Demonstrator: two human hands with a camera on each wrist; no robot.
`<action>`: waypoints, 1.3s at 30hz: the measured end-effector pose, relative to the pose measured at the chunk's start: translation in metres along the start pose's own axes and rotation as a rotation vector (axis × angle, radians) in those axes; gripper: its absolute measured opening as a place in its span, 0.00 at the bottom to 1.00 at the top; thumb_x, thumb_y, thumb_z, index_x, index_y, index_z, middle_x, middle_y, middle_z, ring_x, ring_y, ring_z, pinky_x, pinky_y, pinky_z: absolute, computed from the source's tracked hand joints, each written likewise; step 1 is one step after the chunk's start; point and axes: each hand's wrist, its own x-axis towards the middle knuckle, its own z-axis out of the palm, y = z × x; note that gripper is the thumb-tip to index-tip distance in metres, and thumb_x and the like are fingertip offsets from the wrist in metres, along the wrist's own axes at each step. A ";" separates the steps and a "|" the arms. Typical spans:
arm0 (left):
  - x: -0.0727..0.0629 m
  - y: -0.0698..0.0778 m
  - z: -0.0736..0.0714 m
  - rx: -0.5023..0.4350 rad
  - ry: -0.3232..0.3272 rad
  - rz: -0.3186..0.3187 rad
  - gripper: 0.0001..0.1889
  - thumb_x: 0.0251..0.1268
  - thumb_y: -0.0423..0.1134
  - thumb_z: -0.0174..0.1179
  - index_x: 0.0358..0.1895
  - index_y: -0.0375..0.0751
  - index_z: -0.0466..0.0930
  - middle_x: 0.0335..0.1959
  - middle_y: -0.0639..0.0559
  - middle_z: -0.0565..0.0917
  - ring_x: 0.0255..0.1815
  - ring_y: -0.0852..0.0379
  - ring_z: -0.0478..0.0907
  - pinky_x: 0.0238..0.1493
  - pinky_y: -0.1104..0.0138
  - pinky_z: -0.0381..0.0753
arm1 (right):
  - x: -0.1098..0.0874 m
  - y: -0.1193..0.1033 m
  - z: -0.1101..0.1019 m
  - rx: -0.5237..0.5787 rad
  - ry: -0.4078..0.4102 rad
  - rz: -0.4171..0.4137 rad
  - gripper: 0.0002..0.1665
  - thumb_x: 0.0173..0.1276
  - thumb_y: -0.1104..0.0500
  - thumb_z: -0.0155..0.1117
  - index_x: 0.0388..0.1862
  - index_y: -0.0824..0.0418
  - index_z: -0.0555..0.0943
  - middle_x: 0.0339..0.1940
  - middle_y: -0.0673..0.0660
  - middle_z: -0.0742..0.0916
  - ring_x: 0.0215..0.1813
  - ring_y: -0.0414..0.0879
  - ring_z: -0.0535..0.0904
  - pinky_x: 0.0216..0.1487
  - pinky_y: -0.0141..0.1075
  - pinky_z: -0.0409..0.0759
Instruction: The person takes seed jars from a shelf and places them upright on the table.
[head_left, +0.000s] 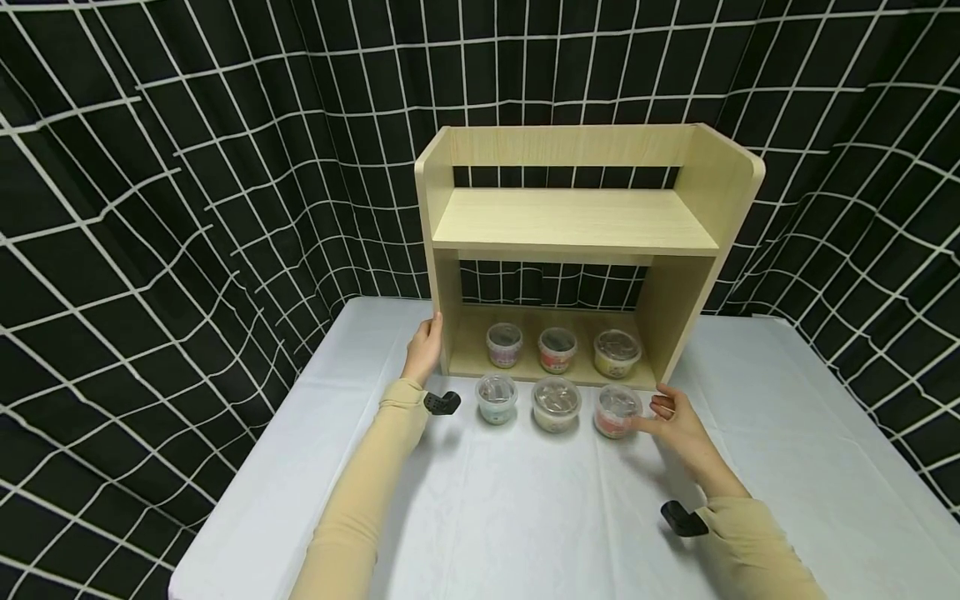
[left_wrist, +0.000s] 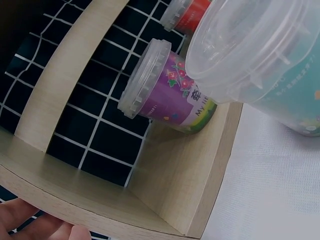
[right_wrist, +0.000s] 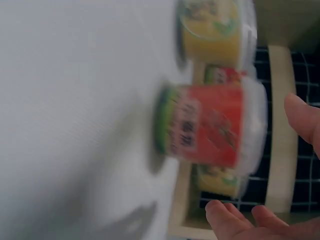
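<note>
Front red tub [right_wrist: 212,125]: before shelf [head_left: 573,218]'s right end; likely light, slick, slightly flexible; grasp below lid [right_wrist: 257,132].
Right hand [head_left: 678,429]: spread beside tub.
Left hand [head_left: 424,346]: relaxed against shelf's left side.

Your left wrist view gives clearest print: purple tub [left_wrist: 167,92] bears "My lit" — rest turned out of sight — beside large Chinese character, apparently 牵, on pale panel. Turquoise tub [left_wrist: 295,75] shows you line of small white Chinese characters, too faint to read surely. In right wrist view you get three dark characters on red tub [right_wrist: 210,125], apparently 小番茄, blurred. Yellow tub [right_wrist: 210,25] carries dark lettering, too smeared for you to read.
</note>
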 end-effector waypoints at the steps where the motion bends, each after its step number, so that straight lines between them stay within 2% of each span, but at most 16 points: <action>1: 0.000 0.000 0.000 0.000 -0.001 -0.001 0.33 0.72 0.60 0.33 0.64 0.35 0.65 0.63 0.38 0.68 0.63 0.41 0.63 0.62 0.53 0.61 | 0.002 -0.002 -0.003 0.001 0.003 -0.006 0.55 0.60 0.60 0.67 0.70 0.74 0.40 0.65 0.76 0.56 0.67 0.66 0.53 0.65 0.51 0.56; 11: 0.001 -0.001 0.000 -0.004 -0.005 -0.003 0.34 0.72 0.61 0.33 0.64 0.35 0.64 0.63 0.38 0.68 0.63 0.41 0.63 0.62 0.53 0.61 | 0.024 -0.027 -0.020 0.033 0.006 -0.065 0.54 0.63 0.59 0.64 0.70 0.74 0.37 0.68 0.75 0.53 0.68 0.67 0.50 0.65 0.54 0.54; 22: 0.002 -0.002 0.002 -0.001 0.008 0.000 0.34 0.72 0.61 0.34 0.63 0.35 0.66 0.62 0.38 0.69 0.63 0.41 0.63 0.62 0.53 0.61 | 0.048 -0.044 -0.023 0.025 0.027 -0.107 0.55 0.62 0.59 0.66 0.71 0.73 0.38 0.69 0.75 0.52 0.69 0.68 0.48 0.65 0.55 0.53; 31: 0.000 -0.002 0.001 0.021 0.011 0.008 0.33 0.72 0.60 0.34 0.62 0.35 0.67 0.61 0.37 0.70 0.62 0.40 0.65 0.61 0.52 0.63 | 0.062 -0.050 -0.021 -0.026 0.037 -0.124 0.55 0.61 0.56 0.67 0.70 0.75 0.42 0.69 0.75 0.53 0.68 0.68 0.49 0.66 0.54 0.52; 39: 0.001 -0.001 0.000 0.029 0.021 0.012 0.31 0.72 0.59 0.35 0.61 0.35 0.69 0.60 0.37 0.71 0.61 0.39 0.65 0.60 0.51 0.63 | 0.077 -0.052 -0.021 -0.118 0.028 -0.088 0.58 0.59 0.50 0.68 0.70 0.75 0.41 0.68 0.77 0.54 0.68 0.69 0.50 0.65 0.55 0.54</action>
